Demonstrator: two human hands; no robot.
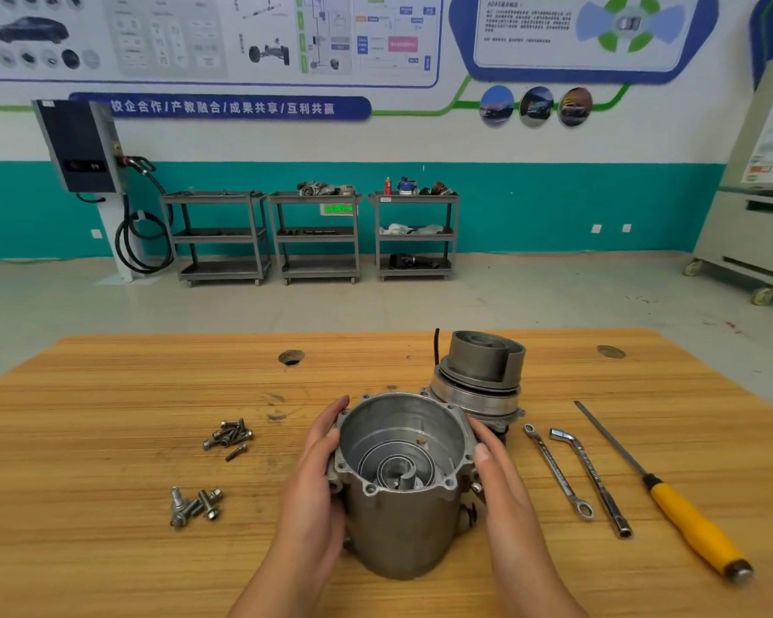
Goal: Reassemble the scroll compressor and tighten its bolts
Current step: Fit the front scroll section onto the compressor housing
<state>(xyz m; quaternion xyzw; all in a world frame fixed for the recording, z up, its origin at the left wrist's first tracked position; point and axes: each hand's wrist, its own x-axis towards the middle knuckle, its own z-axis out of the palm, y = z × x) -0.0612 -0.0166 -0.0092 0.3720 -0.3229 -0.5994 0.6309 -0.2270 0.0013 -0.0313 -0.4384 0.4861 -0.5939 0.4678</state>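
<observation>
Housing on the table, parts and tools around it.
The housing stands on the table, with a spiral inside it. Left of the housing lie the far bolts and, nearer the front edge, the near bolts. Just behind it to the right stands the motor part. To its right lie a spanner, a bent wrench and a handled tool, in that order outward.

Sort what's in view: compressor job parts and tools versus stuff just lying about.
Job: housing held by left hand and right hand; scroll assembly behind it; dark bolts; flanged bolts; ring spanner; socket wrench; yellow-handled tool.
Lying about: three carts by the wall; wall charger.
</observation>
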